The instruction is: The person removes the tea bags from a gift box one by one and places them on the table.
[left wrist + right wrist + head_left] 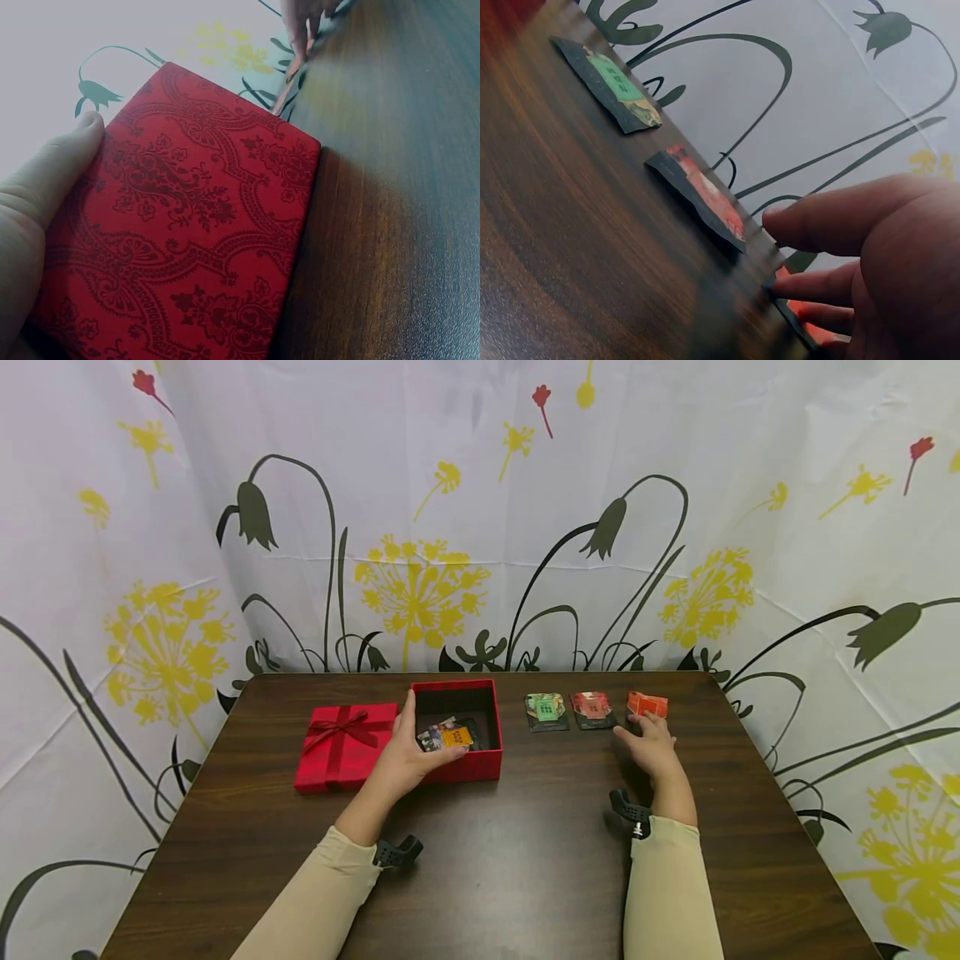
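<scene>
Cream sleeves (307, 893) stretch over the brown table (510, 868). Leftmost lies the ribboned red lid (326, 764); beside it the left hand (408, 756), thumb and forefinger spread, touches the open red box (480, 767), where printed packets (453, 737) lie; its other fingers are hidden. Farther right come the green packet (546, 713), the coral packet (592, 710), then the orange packet (648, 703) under the right hand (652, 747), fingers spread, thumb apart, pinching nothing. Something this flat probably lifts best by a raised edge, thumb brought underneath, the box kept steady.
</scene>
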Demonstrator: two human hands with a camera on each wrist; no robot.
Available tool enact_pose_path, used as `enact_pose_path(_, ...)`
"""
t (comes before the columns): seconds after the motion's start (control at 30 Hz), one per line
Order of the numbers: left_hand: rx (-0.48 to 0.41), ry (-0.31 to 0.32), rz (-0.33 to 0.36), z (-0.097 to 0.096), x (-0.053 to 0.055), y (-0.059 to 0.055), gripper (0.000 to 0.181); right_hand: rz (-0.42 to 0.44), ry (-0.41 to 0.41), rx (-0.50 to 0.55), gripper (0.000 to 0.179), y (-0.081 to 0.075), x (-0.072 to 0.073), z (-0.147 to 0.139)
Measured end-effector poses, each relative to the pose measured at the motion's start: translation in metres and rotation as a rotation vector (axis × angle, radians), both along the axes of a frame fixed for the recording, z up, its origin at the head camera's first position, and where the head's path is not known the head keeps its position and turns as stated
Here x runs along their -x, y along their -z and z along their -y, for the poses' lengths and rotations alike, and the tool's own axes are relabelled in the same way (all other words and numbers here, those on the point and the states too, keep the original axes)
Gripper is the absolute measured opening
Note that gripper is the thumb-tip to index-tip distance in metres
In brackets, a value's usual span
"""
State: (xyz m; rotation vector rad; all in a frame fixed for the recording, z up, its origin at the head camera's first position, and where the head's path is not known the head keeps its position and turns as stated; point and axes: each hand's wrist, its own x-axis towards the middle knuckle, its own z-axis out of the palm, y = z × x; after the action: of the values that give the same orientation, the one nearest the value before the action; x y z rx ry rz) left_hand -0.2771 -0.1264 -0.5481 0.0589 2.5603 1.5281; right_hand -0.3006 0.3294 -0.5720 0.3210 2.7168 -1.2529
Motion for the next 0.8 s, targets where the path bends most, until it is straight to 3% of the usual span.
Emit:
enact_pose_path(0.23, 0.008, -0.003, 0.005, -0.0004, 0.0002, -0.0001, 0.142, -0.004, -0.030, -0.025, 0.067, -0.0027, -0.0011, -0.0005)
enact_pose_path(0.5, 0.013, 0.000, 0.004, -0.0003, -0.0002, -0.0008, 0.141, -0.021, -0.006, 0.037, 0.063, 0.0004, -0.0005, -0.0021)
enact_pose_path(0.8, 0.011, 0.000, 0.007, -0.0004, -0.0011, -0.0020, 0.142, -0.040, 0.009, 0.037, 0.059, 0.0020, -0.0005, -0.0005)
